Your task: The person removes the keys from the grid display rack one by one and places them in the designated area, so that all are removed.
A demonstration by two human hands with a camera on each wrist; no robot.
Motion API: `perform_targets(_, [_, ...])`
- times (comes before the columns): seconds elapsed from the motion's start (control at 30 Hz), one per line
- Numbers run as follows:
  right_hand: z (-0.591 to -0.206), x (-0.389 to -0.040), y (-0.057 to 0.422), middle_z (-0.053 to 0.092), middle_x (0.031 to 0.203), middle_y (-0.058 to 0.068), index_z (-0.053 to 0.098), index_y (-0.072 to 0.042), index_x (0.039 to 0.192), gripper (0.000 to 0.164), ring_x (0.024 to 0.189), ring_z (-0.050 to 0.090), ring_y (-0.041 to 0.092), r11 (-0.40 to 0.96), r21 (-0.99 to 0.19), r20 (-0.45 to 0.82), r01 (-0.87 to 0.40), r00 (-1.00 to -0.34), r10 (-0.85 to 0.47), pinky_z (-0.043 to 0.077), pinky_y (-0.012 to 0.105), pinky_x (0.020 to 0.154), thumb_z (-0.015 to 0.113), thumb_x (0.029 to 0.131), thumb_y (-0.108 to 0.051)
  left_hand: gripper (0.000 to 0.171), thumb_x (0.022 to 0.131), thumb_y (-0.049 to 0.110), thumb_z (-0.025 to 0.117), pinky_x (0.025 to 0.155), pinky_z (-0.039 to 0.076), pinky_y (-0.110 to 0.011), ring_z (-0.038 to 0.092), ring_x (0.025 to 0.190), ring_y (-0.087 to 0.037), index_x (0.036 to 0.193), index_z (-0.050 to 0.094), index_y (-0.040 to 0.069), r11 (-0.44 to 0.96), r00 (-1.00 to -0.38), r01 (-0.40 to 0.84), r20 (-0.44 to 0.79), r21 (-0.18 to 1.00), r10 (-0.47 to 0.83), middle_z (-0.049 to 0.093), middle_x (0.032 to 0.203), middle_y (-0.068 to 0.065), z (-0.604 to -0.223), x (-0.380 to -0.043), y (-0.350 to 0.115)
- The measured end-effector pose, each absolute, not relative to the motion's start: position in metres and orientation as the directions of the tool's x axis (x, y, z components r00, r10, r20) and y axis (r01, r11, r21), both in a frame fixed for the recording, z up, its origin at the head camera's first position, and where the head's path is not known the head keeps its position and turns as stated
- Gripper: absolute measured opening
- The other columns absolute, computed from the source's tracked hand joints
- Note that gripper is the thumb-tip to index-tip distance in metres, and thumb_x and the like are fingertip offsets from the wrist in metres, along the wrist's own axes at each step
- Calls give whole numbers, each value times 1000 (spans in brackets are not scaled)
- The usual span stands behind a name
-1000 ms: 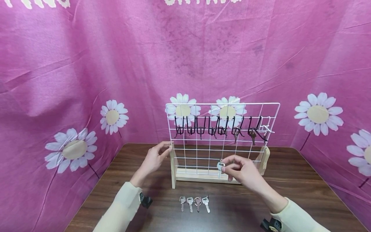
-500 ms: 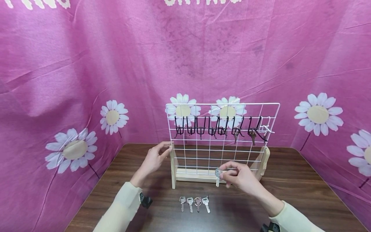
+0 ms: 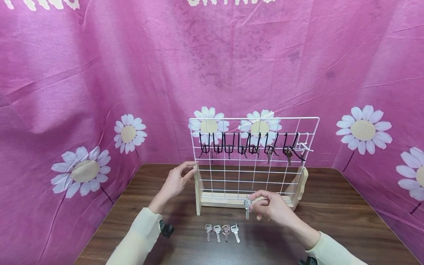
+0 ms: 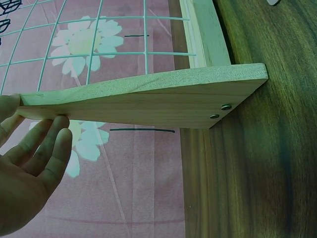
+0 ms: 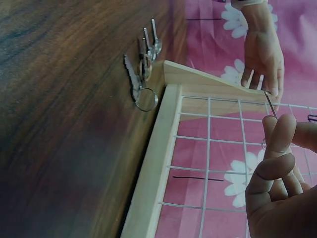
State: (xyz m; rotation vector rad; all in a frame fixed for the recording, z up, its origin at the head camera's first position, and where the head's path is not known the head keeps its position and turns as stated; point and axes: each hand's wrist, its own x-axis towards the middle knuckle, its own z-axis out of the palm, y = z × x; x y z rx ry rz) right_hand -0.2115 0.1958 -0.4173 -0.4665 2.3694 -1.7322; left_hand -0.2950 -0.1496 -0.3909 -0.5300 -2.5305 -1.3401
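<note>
My right hand [image 3: 273, 209] pinches a silver key [image 3: 247, 210] between thumb and fingers, its blade pointing down. Key and hand are low in front of a white wire grid rack [image 3: 254, 118]. In the right wrist view the key [image 5: 270, 104] appears as a thin edge above the fingertips. At the rack's left end, my left hand [image 3: 175, 180] grips the top of the wooden side support [image 4: 138, 101], thumb on one face and fingers on the other. Several keys [image 3: 226, 230] lie in a row on the table before the rack.
Black hooks [image 3: 229, 151] line the upper part of the grid. Keys [image 3: 289, 156] hang from hooks toward the right end, near a white hook [image 3: 304, 148]. A wooden crossbar [image 3: 222, 202] joins the supports on the brown table [image 3: 132, 228]. Pink flowered cloth [image 3: 165, 73] surrounds it.
My right hand has moved down and slightly left with the key, away from the grid's lower wires. The left hand stays on the support, and the row of keys is unchanged.
</note>
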Motion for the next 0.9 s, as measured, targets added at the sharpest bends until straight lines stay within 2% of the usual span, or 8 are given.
perform_targets(0.17, [-426,-214,195,77,90,16,59,5,117,34,57,64,11,270,-957,-1,-106,-930,-368,39,15,42,71,88,-8,31,99,22,63,63,58,-29,67,69,-10,128,65,10,501,-878,475,424,723,220,74,114,-16,-395,-296,-150])
perform_targets(0.27, [-431,-215,196,78,88,10,58,6,117,34,56,63,9,265,-960,-18,-91,-923,-383,38,15,42,69,88,-7,30,99,22,63,62,59,-33,67,69,-9,127,66,13,509,-880,472,422,719,220,74,115,-13,-395,-297,-151])
perform_targets(0.43, [-440,-216,196,76,88,18,58,8,116,34,55,62,9,255,-962,-18,-94,-914,-405,38,16,42,69,87,-6,30,99,24,63,64,59,-35,69,71,-10,128,65,21,518,-898,439,382,734,219,74,118,-8,-393,-298,-151])
perform_targets(0.53, [-446,-217,195,75,86,22,60,7,114,32,54,61,9,268,-959,-23,-96,-912,-409,38,17,42,70,87,-7,30,99,24,63,65,59,-35,70,72,-10,129,65,20,517,-899,437,378,736,222,74,118,-9,-392,-298,-151])
perform_targets(0.77, [-461,-218,192,75,80,15,62,3,109,30,54,61,10,301,-952,-76,-52,-913,-400,37,18,41,73,84,-9,31,100,24,62,64,58,-31,69,72,-11,129,65,15,532,-900,434,376,727,220,74,119,-8,-393,-297,-152])
perform_targets(0.9, [-467,-218,190,75,79,17,62,1,106,29,53,60,10,312,-950,-102,-34,-906,-410,36,19,42,74,83,-11,31,100,23,62,65,59,-27,70,72,-12,129,65,15,521,-899,437,378,733,223,74,119,-8,-393,-297,-151])
